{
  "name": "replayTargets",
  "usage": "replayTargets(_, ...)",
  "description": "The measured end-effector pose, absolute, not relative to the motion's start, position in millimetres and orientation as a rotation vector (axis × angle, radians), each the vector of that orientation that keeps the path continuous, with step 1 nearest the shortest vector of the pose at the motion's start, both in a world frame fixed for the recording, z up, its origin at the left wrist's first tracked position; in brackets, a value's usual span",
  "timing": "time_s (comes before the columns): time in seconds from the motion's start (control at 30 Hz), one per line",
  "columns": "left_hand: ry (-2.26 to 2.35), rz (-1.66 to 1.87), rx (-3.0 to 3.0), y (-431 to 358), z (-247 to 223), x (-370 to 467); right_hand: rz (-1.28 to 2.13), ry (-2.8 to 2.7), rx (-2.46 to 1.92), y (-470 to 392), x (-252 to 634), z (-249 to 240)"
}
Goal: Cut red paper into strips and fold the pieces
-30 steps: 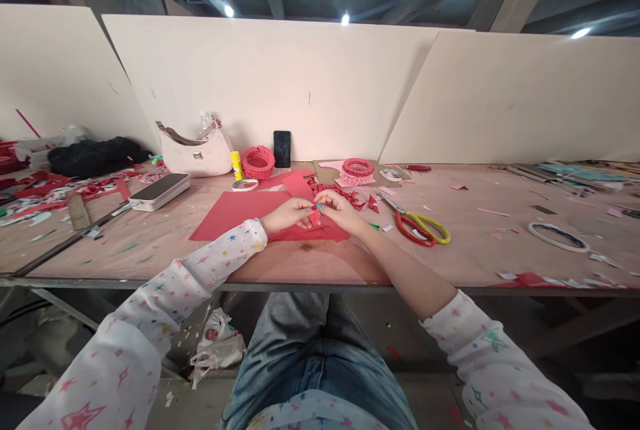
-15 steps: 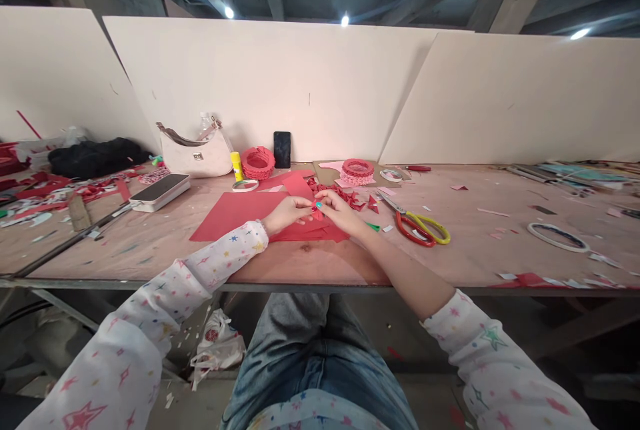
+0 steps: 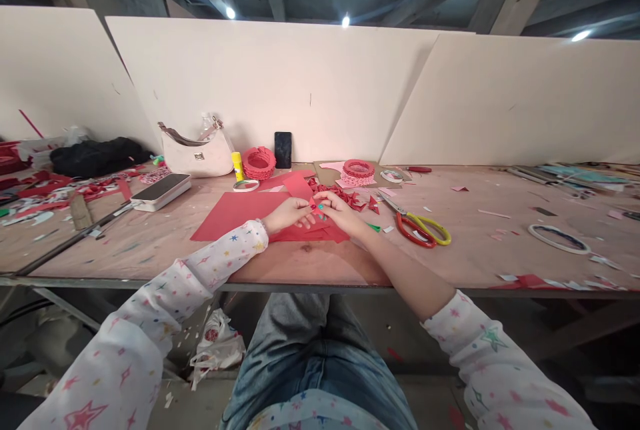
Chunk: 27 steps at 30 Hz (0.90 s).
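Note:
My left hand (image 3: 287,215) and my right hand (image 3: 341,212) meet over the red paper sheets (image 3: 233,215) on the table. Between their fingertips is a small piece of red paper (image 3: 313,207), pinched from both sides and partly hidden by the fingers. Just behind my right hand lies a heap of folded red paper pieces (image 3: 356,201). Scissors (image 3: 423,229) with one red and one yellow handle rest to the right, blades slightly apart. Farther back, a red and pink paper ring stack (image 3: 358,170) sits on brown card.
At the back left stand a handbag (image 3: 197,155), a yellow glue stick (image 3: 237,165), red rings (image 3: 259,163) and a phone (image 3: 283,150). A white case (image 3: 161,193) lies nearer. Paper scraps and a white oval ring (image 3: 559,239) are on the right. The table's front edge (image 3: 310,288) runs across my lap.
My fingers have shifted slightly around the small red paper, and its visible part looks different. Both hands stay in nearly the same place; the other things have not moved.

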State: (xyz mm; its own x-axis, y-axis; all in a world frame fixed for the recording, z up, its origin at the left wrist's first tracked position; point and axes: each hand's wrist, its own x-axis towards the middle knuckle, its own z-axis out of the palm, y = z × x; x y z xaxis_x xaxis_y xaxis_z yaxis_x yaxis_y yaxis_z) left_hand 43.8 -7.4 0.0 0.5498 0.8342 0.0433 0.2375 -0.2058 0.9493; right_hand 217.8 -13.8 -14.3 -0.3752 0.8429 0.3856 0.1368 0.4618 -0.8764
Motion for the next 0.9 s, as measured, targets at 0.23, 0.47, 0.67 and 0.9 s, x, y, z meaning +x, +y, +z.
replayTargets(0.23,0.845,0.879,1.73,-5.1,0.3,45.3,1.265,-1.573,-0.717,-10.6,219.7,-14.5)
replayTargets(0.47,0.809,0.88,1.774,-7.8,2.2,44.9,1.249,-1.564,-0.737,-12.9,219.5,-12.6)
replayTargets(0.67,0.804,0.87,1.797,-8.2,1.2,45.4,1.17,-1.619,-0.753,-11.3,219.9,-13.7)
replayTargets(0.9,0.809,0.827,1.827,-11.9,4.0,45.5,1.025,-1.671,-0.791,-9.3,220.0,-14.8)
